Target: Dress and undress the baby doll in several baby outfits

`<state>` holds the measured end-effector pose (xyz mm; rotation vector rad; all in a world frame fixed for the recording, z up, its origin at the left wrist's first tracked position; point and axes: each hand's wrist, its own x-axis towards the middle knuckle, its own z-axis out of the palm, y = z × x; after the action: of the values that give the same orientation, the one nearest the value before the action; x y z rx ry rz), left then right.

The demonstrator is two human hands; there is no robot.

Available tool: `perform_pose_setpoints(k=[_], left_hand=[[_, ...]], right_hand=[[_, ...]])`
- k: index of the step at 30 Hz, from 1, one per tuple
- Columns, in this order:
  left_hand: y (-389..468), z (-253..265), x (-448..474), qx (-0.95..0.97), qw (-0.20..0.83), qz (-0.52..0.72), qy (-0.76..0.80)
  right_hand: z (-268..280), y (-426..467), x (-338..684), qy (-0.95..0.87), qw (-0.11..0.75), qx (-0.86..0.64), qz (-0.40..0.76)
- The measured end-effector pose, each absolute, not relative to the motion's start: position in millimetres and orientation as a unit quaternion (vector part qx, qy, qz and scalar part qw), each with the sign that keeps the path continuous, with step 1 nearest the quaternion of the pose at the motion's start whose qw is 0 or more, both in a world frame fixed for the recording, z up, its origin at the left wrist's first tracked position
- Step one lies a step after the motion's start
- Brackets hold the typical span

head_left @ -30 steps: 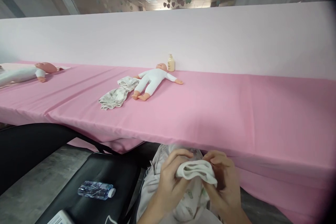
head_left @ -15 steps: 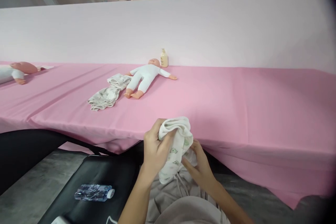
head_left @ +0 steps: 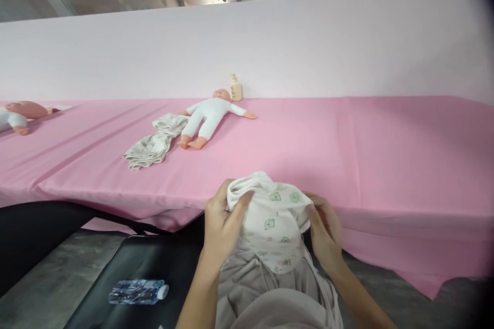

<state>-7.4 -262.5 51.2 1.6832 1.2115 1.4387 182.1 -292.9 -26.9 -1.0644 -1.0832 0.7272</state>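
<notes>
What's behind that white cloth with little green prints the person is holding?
Around the white printed cloth, pink tablecloth shows beyond its top edge and greyish trousers below. Whatever lies directly behind is covered, including most fingertips of the left hand.

At half past five in your view, the white cloth (head_left: pixel 272 223) looks soft and matt. Your counter (head_left: pixel 301 144) wears smooth, matt pink fabric, lightly creased. The bottle (head_left: pixel 135 292) at half past seven is glossy, clear plastic, on a seat (head_left: pixel 173 262) of slightly shiny, leather-like black. At ten, your doll (head_left: pixel 210 114) pairs matt white fabric with smooth, plastic-looking feet.
</notes>
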Motion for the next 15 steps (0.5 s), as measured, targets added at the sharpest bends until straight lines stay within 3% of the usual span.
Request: perform_pose_setpoints(k=[8,12,15], left_hand=[[-268,52,-6,0.671,0.315,0.525,0.419],[-268,52,-9,0.671,0.298,0.528,0.427],[-265,53,-12,0.655,0.285,0.551,0.431]], right_hand=[[-48,-300,163,-0.674,0.405,-0.469,0.403],[-48,-301,154,-0.714,0.398,-0.446,0.364],[-39,-297,168,-0.676,0.466,-0.434,0.371]])
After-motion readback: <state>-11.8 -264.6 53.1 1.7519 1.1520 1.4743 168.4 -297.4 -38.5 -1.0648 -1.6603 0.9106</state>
